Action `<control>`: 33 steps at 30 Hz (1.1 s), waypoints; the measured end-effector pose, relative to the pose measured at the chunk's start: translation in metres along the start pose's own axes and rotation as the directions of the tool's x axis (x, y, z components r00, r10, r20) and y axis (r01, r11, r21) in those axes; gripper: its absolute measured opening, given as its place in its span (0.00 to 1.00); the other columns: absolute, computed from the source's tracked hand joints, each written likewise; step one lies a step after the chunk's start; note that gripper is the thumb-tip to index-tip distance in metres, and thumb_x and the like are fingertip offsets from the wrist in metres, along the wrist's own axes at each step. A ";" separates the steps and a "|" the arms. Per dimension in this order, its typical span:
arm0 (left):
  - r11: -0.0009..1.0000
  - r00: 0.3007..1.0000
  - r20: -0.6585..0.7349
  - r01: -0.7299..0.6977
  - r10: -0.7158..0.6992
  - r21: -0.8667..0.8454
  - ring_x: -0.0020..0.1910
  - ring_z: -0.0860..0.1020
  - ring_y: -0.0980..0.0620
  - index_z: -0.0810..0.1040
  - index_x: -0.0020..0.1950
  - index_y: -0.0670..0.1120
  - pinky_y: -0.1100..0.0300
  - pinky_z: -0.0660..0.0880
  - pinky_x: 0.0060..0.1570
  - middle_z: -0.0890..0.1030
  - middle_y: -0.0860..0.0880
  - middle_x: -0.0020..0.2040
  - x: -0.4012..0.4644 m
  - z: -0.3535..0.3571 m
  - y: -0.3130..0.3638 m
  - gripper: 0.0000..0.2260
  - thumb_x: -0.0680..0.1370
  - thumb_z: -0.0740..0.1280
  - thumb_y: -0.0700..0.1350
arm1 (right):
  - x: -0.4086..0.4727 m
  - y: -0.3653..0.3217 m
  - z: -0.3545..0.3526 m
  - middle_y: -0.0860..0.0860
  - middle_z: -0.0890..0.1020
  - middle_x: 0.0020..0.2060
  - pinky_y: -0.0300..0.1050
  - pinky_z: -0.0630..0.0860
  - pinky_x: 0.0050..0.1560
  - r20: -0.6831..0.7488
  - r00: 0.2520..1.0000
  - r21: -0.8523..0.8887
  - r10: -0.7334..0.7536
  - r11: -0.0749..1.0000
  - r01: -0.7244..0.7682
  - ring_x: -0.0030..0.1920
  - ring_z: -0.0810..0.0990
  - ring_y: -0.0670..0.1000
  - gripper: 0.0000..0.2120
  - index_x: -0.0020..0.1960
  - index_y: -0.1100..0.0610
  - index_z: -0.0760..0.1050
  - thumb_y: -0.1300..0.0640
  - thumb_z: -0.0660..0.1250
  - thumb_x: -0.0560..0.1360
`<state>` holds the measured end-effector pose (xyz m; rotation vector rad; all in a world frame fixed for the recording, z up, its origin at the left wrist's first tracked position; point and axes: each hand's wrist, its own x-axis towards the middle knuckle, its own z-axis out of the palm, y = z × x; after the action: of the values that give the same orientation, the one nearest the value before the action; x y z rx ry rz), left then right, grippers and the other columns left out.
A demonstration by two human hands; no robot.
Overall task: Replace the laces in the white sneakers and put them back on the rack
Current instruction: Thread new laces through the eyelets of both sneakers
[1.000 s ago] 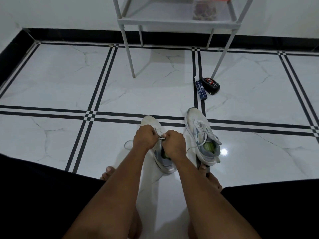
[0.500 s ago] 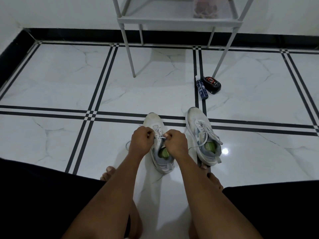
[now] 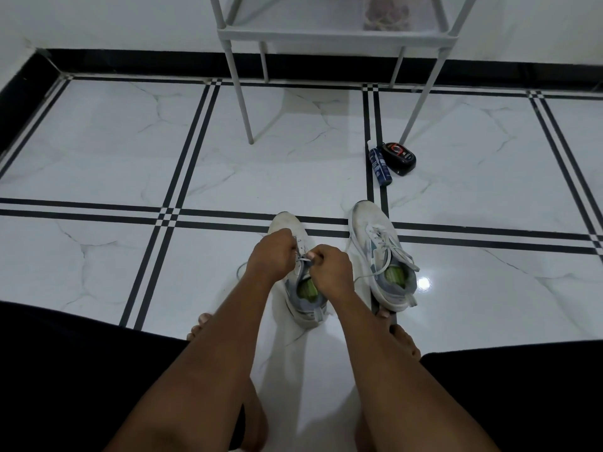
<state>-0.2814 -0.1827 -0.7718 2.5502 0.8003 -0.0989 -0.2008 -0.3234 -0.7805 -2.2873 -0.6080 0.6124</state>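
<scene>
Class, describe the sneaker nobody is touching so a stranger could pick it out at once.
Find the grey metal rack by the wall, then follow its right front leg down past the dark blue tube. Just nearer sits the white laced sneaker. Unlike its partner, no hands cover it.

White marble floor (image 3: 98, 151) with black stripes, black skirting (image 3: 130, 62), white wall (image 3: 107, 21).

My only view is the head camera, looking forward and down over my knees at the near floor (image 3: 98, 158), with the rack (image 3: 326, 35) at the far edge.
</scene>
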 end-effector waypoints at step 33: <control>0.740 0.907 0.027 0.361 -0.421 -0.568 0.47 0.83 0.52 0.84 0.40 0.53 0.56 0.79 0.56 0.83 0.57 0.42 -0.004 0.029 -0.007 0.11 0.76 0.71 0.37 | 0.008 0.004 0.013 0.44 0.86 0.48 0.47 0.77 0.55 0.118 0.986 0.156 0.122 0.978 -0.140 0.51 0.82 0.48 0.09 0.52 0.48 0.84 0.48 0.66 0.83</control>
<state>-0.2865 -0.1928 -0.7997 1.8095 1.1995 0.1258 -0.2008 -0.3150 -0.7937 -2.1617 -0.4418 0.8234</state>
